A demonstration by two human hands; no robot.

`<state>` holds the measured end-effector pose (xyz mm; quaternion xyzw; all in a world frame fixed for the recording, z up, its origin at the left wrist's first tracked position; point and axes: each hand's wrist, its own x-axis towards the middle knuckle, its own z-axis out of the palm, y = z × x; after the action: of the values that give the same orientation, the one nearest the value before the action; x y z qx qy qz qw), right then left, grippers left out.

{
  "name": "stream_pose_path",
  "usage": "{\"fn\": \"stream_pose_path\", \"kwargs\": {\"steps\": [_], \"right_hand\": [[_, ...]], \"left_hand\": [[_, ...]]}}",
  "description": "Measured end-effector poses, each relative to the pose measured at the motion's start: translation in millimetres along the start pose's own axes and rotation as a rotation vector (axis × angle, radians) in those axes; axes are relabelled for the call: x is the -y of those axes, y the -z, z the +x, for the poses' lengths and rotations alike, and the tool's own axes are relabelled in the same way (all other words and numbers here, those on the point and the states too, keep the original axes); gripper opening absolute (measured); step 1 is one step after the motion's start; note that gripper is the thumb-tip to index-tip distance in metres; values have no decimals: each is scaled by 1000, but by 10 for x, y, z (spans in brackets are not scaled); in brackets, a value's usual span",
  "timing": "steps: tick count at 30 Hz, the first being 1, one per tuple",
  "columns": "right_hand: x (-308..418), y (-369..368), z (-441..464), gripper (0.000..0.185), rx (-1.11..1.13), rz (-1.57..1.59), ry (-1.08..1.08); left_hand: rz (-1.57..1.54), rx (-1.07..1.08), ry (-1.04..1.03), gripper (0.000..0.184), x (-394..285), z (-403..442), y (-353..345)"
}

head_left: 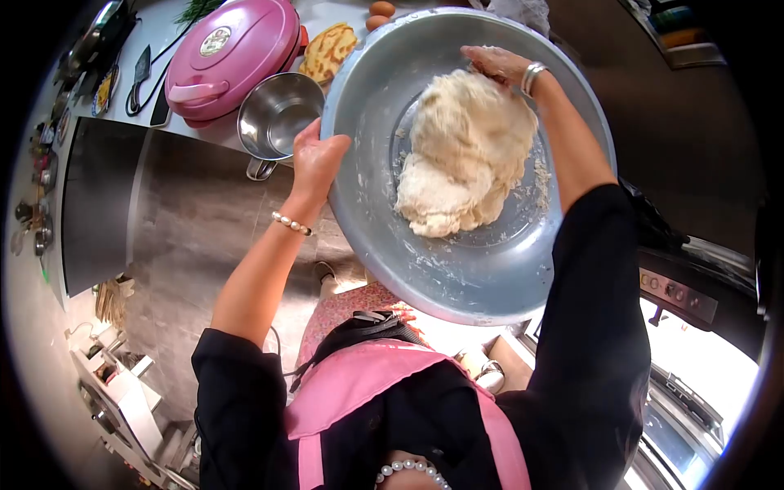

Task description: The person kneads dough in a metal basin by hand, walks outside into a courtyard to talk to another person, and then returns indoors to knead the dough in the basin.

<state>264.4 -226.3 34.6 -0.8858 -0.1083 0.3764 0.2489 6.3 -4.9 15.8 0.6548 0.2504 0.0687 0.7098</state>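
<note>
A wide grey metal basin (457, 286) is tilted toward me and holds a large lump of pale, rough dough (465, 163). My left hand (318, 159) is closed around the basin's left rim, thumb on top. Inside the basin, my right hand (500, 67) is at the far edge of the dough, its fingers curled against it and partly hidden. The upper part of the dough is blurred by motion. Bits of dough and flour cling to the basin's inner wall.
On the white counter at the upper left are a pink electric pan (237, 57), a steel pot (279, 114), a flatbread (329, 51) and eggs (380, 15). A spatula (142, 69) lies farther left. An appliance with a control panel (678, 294) stands at the right.
</note>
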Motion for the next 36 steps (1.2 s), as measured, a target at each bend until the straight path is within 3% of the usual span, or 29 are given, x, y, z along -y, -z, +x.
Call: {"fn": "stream_pose_path", "kwargs": {"steps": [2,3,6,7,10,12,15,18,23,26,30,31,36], "right_hand": [[86,-161,-310,56,-41,118,-33],[65,-284,-463,66,-73,-66,157],[-397,-519,-307,81,60,464,208],[64,-556,-890,72,34,419,85],[227,-738,-1324,66,313,382,-149],[552,-989,-1982,50,-46,-410,216],[269,-1677,-2198,42,-626,-638,402],[153,-2060,-2295,42,-826,-575,430],[58,-2078,-1976,44,-955,-592,401],[118,-1931,-1746,44,-902,-593,360],[25,-1792,-1451,36,-943,-499,417],[79,-1729,-1389,28,-949,-506,386],[102,-1446,-966,21,-903,-465,324]], "left_hand": [[-58,-2,-49,24,2,-17,-33],[-47,2,-35,24,9,-31,-31],[-62,18,-23,24,-6,-37,-2],[-117,19,-42,24,7,-19,-24],[-197,36,-37,22,105,3,-14],[-207,49,-24,20,154,27,-17],[-216,42,-16,16,184,17,-14],[-227,54,-21,13,137,20,-28],[-176,49,-19,12,117,-4,-39],[-181,83,-37,13,66,-1,-25],[-54,74,-52,15,53,-1,-23],[-41,69,-40,15,27,6,-23],[-17,81,-11,20,-22,27,-16]]}}
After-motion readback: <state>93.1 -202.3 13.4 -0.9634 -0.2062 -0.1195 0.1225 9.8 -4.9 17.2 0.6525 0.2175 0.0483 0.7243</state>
